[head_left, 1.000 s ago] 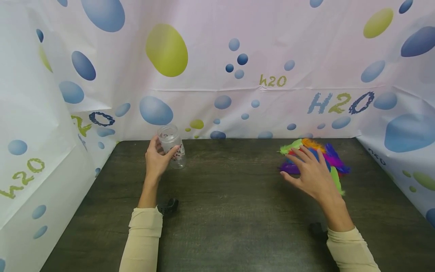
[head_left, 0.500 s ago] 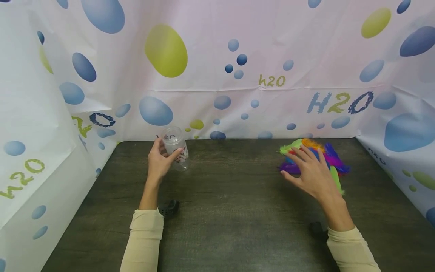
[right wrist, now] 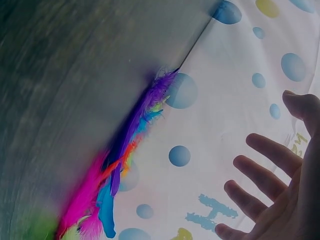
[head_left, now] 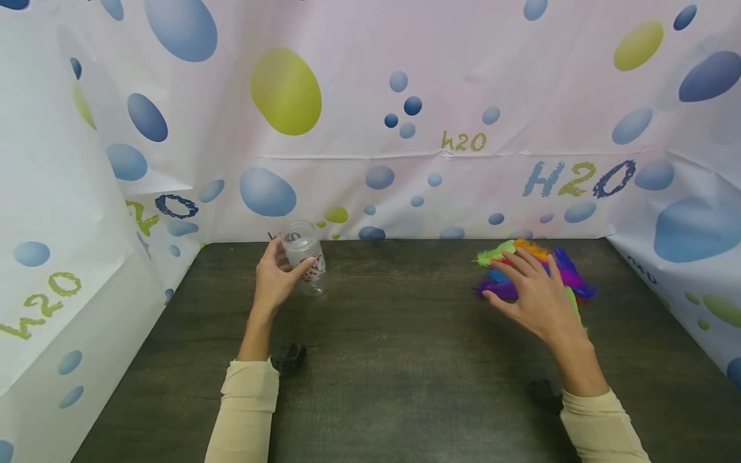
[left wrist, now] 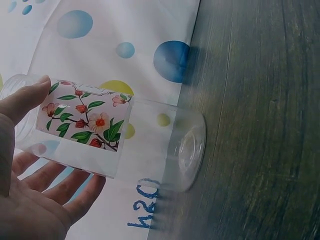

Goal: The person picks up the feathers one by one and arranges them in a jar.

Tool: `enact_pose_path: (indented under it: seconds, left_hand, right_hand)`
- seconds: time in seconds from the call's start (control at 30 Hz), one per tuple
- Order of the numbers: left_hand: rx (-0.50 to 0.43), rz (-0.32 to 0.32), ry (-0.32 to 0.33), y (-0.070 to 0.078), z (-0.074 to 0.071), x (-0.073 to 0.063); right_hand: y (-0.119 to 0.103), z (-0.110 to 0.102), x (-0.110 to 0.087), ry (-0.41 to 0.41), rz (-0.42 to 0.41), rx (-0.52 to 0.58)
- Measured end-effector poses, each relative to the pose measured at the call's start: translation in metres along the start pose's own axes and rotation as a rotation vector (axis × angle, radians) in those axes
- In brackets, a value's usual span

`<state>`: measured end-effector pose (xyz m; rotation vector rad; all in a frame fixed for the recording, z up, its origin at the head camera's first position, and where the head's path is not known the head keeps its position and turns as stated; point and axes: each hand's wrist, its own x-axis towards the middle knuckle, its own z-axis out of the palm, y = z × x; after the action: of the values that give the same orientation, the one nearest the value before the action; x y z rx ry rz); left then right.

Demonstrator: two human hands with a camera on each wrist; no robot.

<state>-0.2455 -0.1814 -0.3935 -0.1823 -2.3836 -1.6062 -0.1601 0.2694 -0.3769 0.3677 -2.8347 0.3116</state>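
On the left of the head view, my left hand (head_left: 276, 276) holds a clear jar (head_left: 313, 283) between thumb and fingers, gripping its upper half. The left wrist view shows the jar's label (left wrist: 82, 115), printed with pink-red flowers and green leaves; nothing shows inside the see-through lower part. Over on the right, my right hand (head_left: 538, 299) hovers with fingers spread over a pile of bright feathers (head_left: 570, 276) in purple, blue, green, orange and pink, hiding part of it. From the right wrist camera, a gap separates the fingers from the feathers (right wrist: 120, 155).
The dark wooden table (head_left: 393, 360) reaches back to a white sheet (head_left: 347, 77) printed with blue and green bubbles and "H2O". The sheet also rises along the left and right sides. A dark strap (head_left: 289, 359) is at the left wrist.
My left hand has shifted slightly to the right with the jar in its grip. The right hand stays over the feathers, almost unmoved. The head view has tilted slightly.
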Motion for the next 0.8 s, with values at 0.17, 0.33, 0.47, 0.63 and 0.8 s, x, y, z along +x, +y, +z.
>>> enact_pose_path:
  seconds: [0.17,0.33,0.47,0.63,0.8]
  left_hand:
    - [0.015,0.018,-0.007,0.0,-0.002,-0.002]
    - [0.02,0.031,-0.014,0.0,-0.003,-0.002]
    - [0.027,0.034,-0.022,0.0,-0.003,-0.001]
    - [0.029,0.043,-0.037,0.001,-0.001,0.0]
    - [0.027,0.043,-0.036,0.001,0.0,0.0]
  right_hand:
    - [-0.001,0.001,0.001,0.013,-0.003,0.002]
    - [-0.001,0.003,0.004,0.02,-0.01,0.011]
    - [0.0,0.004,0.007,0.029,-0.011,0.031]
    - [-0.001,0.005,0.014,0.084,-0.039,0.042]
    - [-0.001,0.007,0.024,0.091,-0.053,0.029]
